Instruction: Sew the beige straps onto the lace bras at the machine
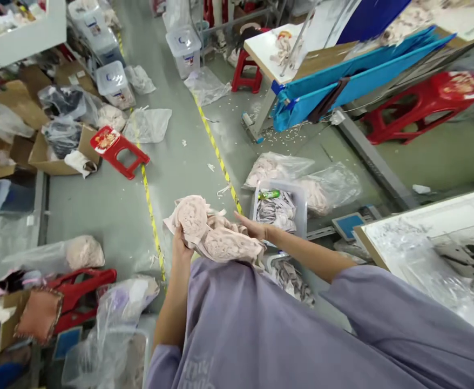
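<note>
A bundle of pale pink lace bras (229, 242) is held in front of my body at waist height, its moulded lace cups facing up. My left hand (182, 244) grips the bundle's left side, with the thumb against the cup and the other fingers partly hidden beneath. On the other side, my right hand (255, 228) holds the bundle's right end; one finger stretches along the top edge and the rest are tucked out of sight under the fabric.
Right of me stands a plastic tub (300, 202) of fabric strips, beside clear bags (275, 167) of pink pieces. Red stools (121, 151) stand around the aisle, marked by yellow-black tape (212, 143). A worktable (277, 54) with a blue cloth trough (302, 108) is ahead right; cardboard boxes (45, 154) line the left.
</note>
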A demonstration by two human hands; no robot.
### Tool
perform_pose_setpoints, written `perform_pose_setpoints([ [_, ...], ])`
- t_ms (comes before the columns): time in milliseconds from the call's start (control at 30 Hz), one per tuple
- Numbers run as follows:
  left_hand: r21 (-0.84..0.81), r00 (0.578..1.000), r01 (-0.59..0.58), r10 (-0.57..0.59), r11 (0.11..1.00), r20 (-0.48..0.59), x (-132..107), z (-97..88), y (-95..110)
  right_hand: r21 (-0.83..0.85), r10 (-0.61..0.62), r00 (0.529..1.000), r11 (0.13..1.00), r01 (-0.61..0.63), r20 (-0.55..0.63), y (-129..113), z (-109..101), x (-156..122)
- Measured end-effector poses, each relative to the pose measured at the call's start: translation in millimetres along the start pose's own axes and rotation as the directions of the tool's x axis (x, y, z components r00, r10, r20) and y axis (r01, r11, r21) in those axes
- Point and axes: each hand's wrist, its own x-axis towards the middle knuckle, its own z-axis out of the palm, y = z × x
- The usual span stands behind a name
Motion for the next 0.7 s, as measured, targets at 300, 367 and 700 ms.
perform_pose_setpoints([
  [300,0.228,0.981,0.137,-0.164,0.964,0.106,278,223.8,152,-0.773,-0.23,0.973,0.623,0.118,-0.037,-243,-12,169],
  [367,0.335,0.958,0.213,-0.263,0.918,0.114,337,264.0,169,-0.781,-0.291,0.953,0.613,0.12,-0.082,-295,-29,218],
  [700,0.574,0.961,0.222,-0.277,0.788,0.009,535,483.7,292,-0.689,-0.409,0.902,0.615,0.384,0.137,-640,-151,414],
])
